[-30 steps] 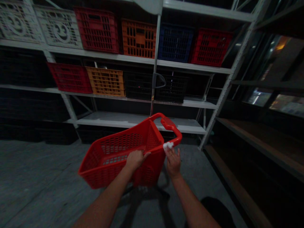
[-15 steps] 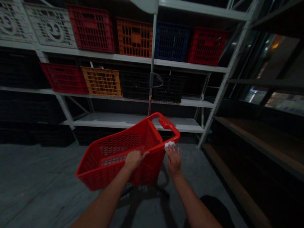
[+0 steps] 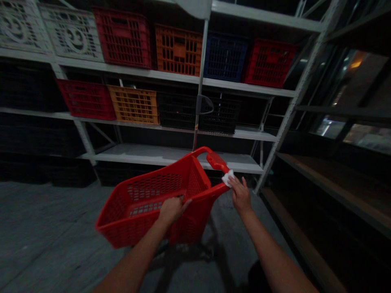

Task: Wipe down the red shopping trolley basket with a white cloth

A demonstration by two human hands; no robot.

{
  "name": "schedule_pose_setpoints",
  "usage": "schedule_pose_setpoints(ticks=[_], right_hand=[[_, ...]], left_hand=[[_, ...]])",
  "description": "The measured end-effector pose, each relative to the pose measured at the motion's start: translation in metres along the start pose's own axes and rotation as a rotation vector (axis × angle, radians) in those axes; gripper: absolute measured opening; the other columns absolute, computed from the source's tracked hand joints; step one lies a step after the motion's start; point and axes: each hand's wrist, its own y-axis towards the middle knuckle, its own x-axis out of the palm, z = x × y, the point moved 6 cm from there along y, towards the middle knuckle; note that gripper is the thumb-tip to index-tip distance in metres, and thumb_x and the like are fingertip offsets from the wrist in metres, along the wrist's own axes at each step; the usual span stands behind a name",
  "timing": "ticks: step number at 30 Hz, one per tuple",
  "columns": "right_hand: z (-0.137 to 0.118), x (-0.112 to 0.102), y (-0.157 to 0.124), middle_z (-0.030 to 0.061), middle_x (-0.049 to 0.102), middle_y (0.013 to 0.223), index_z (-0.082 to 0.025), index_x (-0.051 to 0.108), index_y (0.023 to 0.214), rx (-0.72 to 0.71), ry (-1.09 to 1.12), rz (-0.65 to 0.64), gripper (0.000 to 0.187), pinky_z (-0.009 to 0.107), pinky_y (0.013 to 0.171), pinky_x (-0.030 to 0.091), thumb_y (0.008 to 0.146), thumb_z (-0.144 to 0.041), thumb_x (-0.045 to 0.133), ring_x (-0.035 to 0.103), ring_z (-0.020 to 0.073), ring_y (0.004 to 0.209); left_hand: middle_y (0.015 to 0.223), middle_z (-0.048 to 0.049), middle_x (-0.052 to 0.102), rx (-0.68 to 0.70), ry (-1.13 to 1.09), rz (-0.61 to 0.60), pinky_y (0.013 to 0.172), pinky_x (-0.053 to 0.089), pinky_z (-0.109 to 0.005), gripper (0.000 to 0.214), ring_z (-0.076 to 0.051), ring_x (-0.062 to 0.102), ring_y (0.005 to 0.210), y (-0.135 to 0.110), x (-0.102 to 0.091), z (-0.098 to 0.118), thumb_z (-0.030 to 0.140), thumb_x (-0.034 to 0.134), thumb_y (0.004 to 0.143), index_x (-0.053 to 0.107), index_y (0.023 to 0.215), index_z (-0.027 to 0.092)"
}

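Note:
A red plastic shopping cart (image 3: 146, 183) stands in front of me, its basket pointing left and its handle (image 3: 217, 162) at the right end. My left hand (image 3: 172, 209) grips the near upper rim of the basket, thumb outside and fingers curled over the inside. A crumpled white cloth (image 3: 228, 178) lies under the fingertips of my right hand (image 3: 240, 195), pressed onto the near corner of the handle. The fingers of that hand are bent around the cloth. The cart's wheels are lost in shadow below.
Behind the cart rises a grey metal shelf rack (image 3: 171, 152) with plastic crates, among them an orange crate (image 3: 179, 51), a yellow crate (image 3: 134, 103) and a blue crate (image 3: 225, 57). A grey pole (image 3: 200, 81) stands upright before it. Wooden shelves (image 3: 332, 187) run along the right.
My right hand has slid the white cloth along the cart's side rail, rightward and up onto the handle corner. My left hand keeps its hold on the rim. The view has shifted slightly.

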Motion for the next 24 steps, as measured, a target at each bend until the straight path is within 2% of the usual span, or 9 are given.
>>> schedule_pose_setpoints(ticks=[3,7,10,12,14,17,22,24], right_hand=[[0.012,0.011,0.026,0.0048,0.061,0.112,-0.02,0.06,0.104,0.026,-0.014,-0.166,0.038,0.042,0.102,0.028,0.077,-0.005,0.037,0.049,0.0172,0.113],[0.038,0.019,0.065,0.0052,0.064,0.106,-0.021,0.065,0.097,0.128,-0.08,-0.347,0.034,0.032,0.089,0.042,0.076,-0.007,0.043,0.057,0.0186,0.101],[0.038,0.015,0.083,0.0026,0.065,0.103,-0.023,0.066,0.095,-0.017,-0.026,-0.567,0.032,0.026,0.084,0.043,0.076,-0.009,0.045,0.059,0.0174,0.096],[0.031,0.009,0.084,0.0001,0.068,0.095,-0.024,0.067,0.092,-0.146,0.019,-0.749,0.032,0.022,0.078,0.043,0.074,-0.009,0.046,0.062,0.0156,0.087],[0.024,0.003,0.085,-0.0012,0.069,0.085,-0.025,0.068,0.088,-0.219,0.033,-0.864,0.031,0.02,0.072,0.043,0.073,-0.009,0.047,0.063,0.014,0.076],[0.013,0.006,0.092,-0.0021,0.069,0.077,-0.024,0.069,0.079,-0.306,0.075,-0.904,0.026,0.019,0.069,0.042,0.071,-0.01,0.049,0.062,0.0121,0.071],[-0.002,0.036,0.111,-0.0026,0.069,0.08,-0.022,0.067,0.063,-0.38,0.114,-0.929,0.017,0.02,0.08,0.04,0.068,-0.012,0.054,0.061,0.012,0.079],[0.001,0.037,0.121,-0.0024,0.069,0.076,-0.022,0.066,0.058,-0.303,0.019,-0.793,0.016,0.019,0.079,0.041,0.067,-0.012,0.056,0.062,0.0124,0.076]], left_hand=[[0.081,-0.0137,0.067,0.003,-0.005,0.005,0.07,0.043,-0.031,0.072,-0.024,0.062,0.082,-0.002,0.0,0.001,0.065,0.012,0.079,0.064,0.09,0.016],[0.081,-0.0139,0.066,0.006,0.011,0.017,0.071,0.044,-0.032,0.073,-0.024,0.062,0.082,-0.004,-0.001,0.003,0.065,0.01,0.078,0.063,0.093,0.016],[0.079,-0.0144,0.066,0.001,0.012,0.029,0.069,0.045,-0.034,0.076,-0.025,0.062,0.079,-0.005,-0.001,0.003,0.066,0.008,0.077,0.064,0.091,0.016],[0.078,-0.0145,0.066,-0.002,0.002,0.034,0.068,0.045,-0.034,0.077,-0.025,0.062,0.079,-0.006,-0.002,0.002,0.067,0.007,0.077,0.064,0.088,0.016],[0.079,-0.0146,0.066,-0.011,-0.012,0.033,0.07,0.044,-0.034,0.077,-0.025,0.062,0.08,-0.007,-0.002,0.0,0.067,0.008,0.077,0.065,0.085,0.016],[0.08,-0.0142,0.066,-0.008,-0.028,0.027,0.071,0.044,-0.033,0.075,-0.025,0.062,0.08,-0.007,-0.002,-0.001,0.066,0.009,0.078,0.065,0.085,0.015],[0.078,-0.0141,0.066,0.002,-0.023,0.021,0.07,0.045,-0.033,0.077,-0.025,0.062,0.079,-0.005,-0.001,0.0,0.067,0.008,0.077,0.064,0.084,0.015],[0.079,-0.0145,0.066,-0.009,-0.031,0.013,0.071,0.044,-0.033,0.077,-0.024,0.062,0.08,-0.003,-0.001,-0.002,0.067,0.008,0.077,0.065,0.084,0.015]])
